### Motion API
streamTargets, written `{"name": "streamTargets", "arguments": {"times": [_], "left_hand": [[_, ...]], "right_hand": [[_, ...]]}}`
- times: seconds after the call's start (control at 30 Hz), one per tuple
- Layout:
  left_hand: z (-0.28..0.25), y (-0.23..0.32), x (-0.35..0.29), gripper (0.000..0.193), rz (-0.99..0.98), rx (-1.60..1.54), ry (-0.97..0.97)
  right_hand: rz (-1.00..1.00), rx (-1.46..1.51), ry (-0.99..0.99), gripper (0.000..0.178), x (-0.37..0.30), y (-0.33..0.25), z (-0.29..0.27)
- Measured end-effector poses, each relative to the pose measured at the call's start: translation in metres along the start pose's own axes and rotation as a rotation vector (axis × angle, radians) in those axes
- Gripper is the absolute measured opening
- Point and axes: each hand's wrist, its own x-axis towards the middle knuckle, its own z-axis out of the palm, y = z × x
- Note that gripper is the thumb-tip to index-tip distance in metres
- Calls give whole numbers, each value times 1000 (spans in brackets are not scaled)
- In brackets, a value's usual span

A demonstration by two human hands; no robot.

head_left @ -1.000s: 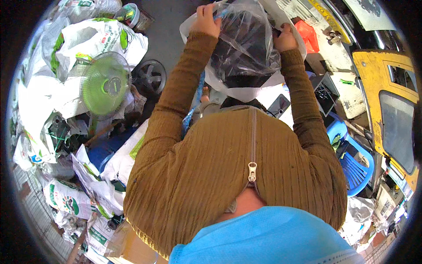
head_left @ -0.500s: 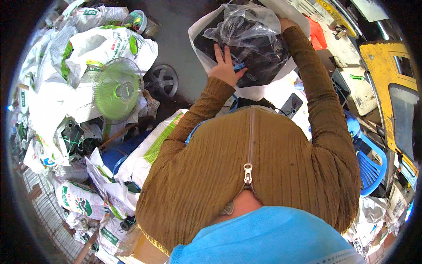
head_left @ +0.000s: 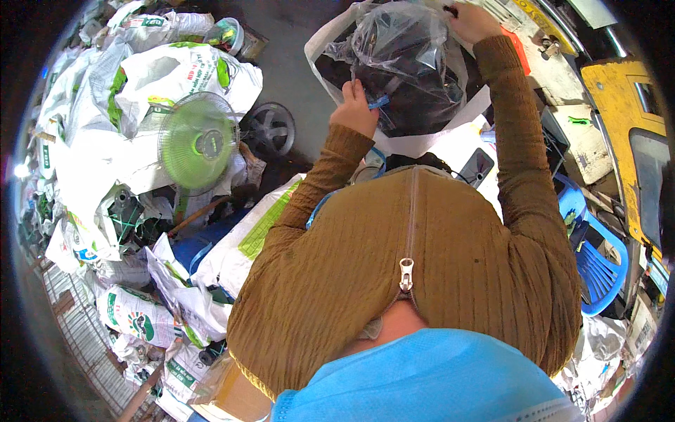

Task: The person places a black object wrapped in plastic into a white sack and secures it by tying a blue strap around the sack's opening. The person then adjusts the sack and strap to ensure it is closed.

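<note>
In front of me a white sack (head_left: pixel 403 145) stands with its mouth wide, lined with a crumpled clear plastic bag (head_left: pixel 411 42) over dark contents. At its near-left rim is my left hand (head_left: pixel 354 112), fingers drawn together; what they hold, if anything, is hidden. A small blue piece (head_left: pixel 380 103) lies right beside those fingers; whether they touch is unclear. Over the far-right rim my right hand (head_left: pixel 474 22) is bent in a pinch, with a small black piece (head_left: pixel 451 10) at its fingertips.
Left are a green fan (head_left: pixel 204 144), a dark wheel (head_left: pixel 273 129) and heaped white sacks (head_left: pixel 84 162). A phone (head_left: pixel 475 167) lies nearer me than the sack. A blue plastic chair (head_left: pixel 601 264) and a yellow panel (head_left: pixel 619 98) stand right.
My left fingers have closed together from a spread. My right hand has lifted from the bag's right side and moved right, now with a small black piece at its fingertips.
</note>
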Motion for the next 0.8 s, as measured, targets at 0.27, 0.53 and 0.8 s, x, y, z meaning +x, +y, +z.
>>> {"name": "streamTargets", "arguments": {"times": [0.27, 0.53, 0.8], "left_hand": [[-5, 6, -9, 67, -87, 18, -91], [-17, 1, -14, 75, -140, 31, -235], [-10, 17, -5, 67, -63, 92, -353]], "right_hand": [[-551, 741, 171, 28, 75, -44, 25], [-353, 662, 149, 30, 73, -39, 32], [-33, 497, -165, 35, -49, -5, 21]]}}
